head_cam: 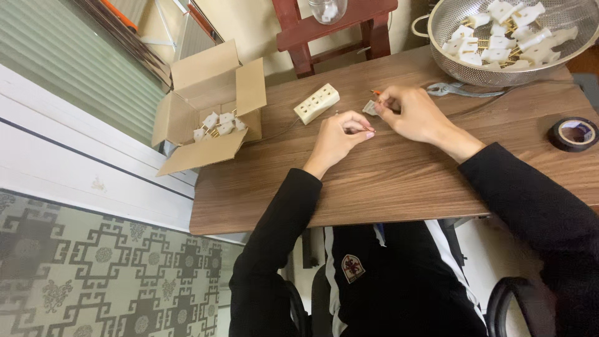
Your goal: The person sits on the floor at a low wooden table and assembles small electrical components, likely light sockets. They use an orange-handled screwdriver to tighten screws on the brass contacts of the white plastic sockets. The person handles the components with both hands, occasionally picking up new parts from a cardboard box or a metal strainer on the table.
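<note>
My right hand (413,113) rests on the wooden table (387,181) and pinches a small white plug part (370,108) together with an orange-handled tool tip (375,93). My left hand (340,134) sits just left of it, fingers curled with the fingertips pinched together; what they hold is too small to tell. A cream multi-socket power strip (317,103) lies a little left of both hands, its thin cord running off to the left.
A metal colander (449,62) full of white plug parts stands at the back right, pliers (458,90) in front of it. Black tape roll (574,133) lies at the right edge. An open cardboard box (209,103) with several plugs sits off the table's left corner. A red chair (337,28) stands behind.
</note>
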